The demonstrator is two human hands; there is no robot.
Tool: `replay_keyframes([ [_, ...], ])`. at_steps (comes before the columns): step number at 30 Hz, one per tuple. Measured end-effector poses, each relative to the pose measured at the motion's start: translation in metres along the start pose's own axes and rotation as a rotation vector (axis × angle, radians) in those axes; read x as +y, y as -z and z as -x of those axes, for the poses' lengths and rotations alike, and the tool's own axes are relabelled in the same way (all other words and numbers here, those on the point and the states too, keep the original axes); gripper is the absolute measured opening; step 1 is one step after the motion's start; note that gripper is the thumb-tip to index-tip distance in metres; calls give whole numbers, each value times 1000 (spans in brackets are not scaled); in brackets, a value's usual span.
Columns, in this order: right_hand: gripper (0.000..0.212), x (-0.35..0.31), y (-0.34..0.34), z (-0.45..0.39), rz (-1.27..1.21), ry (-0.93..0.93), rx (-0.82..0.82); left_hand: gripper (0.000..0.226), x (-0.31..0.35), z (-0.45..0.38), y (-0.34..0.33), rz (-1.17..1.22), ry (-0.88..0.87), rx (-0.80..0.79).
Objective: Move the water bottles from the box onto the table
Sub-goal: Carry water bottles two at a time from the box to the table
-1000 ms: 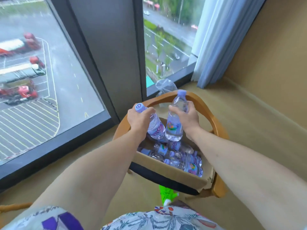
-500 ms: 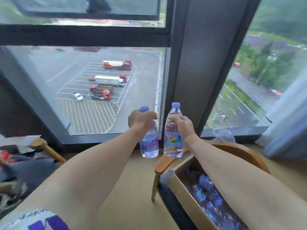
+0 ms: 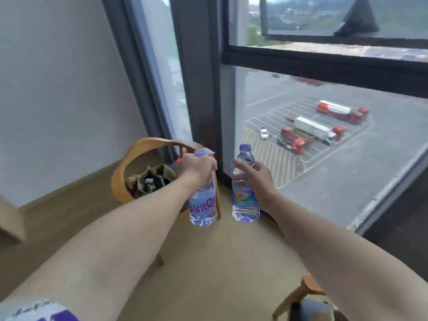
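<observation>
I hold two small clear water bottles with purple caps upright in the air in front of me. My left hand point(image 3: 195, 166) grips the neck of the left bottle point(image 3: 202, 205), whose label has pink lettering. My right hand point(image 3: 254, 174) wraps the upper body of the right bottle point(image 3: 245, 200), which has a colourful label. The bottles hang side by side over the beige floor, a small gap between them. The box and the table are out of view.
A wooden chair point(image 3: 129, 165) with a curved back stands ahead on the left, holding a bag of dark items point(image 3: 148, 180). A big window point(image 3: 324, 135) fills the right side. Another wooden chair's corner point(image 3: 303, 295) shows at the bottom right. A beige furniture edge point(image 3: 10, 218) sits at the far left.
My view has swung left, away from the chair with the box, which has left the frame. Both hands have carried the lifted bottles along, still upright.
</observation>
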State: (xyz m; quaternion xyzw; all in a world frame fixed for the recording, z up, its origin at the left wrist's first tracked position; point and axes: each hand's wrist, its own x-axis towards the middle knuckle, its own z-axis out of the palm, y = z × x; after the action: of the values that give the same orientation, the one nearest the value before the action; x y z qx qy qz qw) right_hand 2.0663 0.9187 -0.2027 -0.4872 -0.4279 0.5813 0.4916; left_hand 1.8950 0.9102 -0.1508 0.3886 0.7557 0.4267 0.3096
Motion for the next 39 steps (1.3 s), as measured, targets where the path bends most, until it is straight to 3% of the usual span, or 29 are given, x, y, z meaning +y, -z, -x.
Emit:
replay_keyframes([
  [7,56,14,-152,15,33,-31,-311,19,-60,3,148,59,176,282],
  [16,53,40,-352,92,142,-8,-604,27,-149,12,327,140,281,556],
  [19,58,58,-421,119,166,-11,-656,22,-184,13,390,158,306,603],
  [25,60,93,-546,169,193,-77,-734,37,-248,14,515,274,325,664],
  [30,57,116,-638,203,232,-114,-840,26,-297,23,602,356,377,762],
  [35,59,143,-731,231,277,-120,-964,58,-350,25,676,390,416,836],
  [39,65,173,-813,247,288,-139,-1062,39,-389,12,734,381,474,950],
])
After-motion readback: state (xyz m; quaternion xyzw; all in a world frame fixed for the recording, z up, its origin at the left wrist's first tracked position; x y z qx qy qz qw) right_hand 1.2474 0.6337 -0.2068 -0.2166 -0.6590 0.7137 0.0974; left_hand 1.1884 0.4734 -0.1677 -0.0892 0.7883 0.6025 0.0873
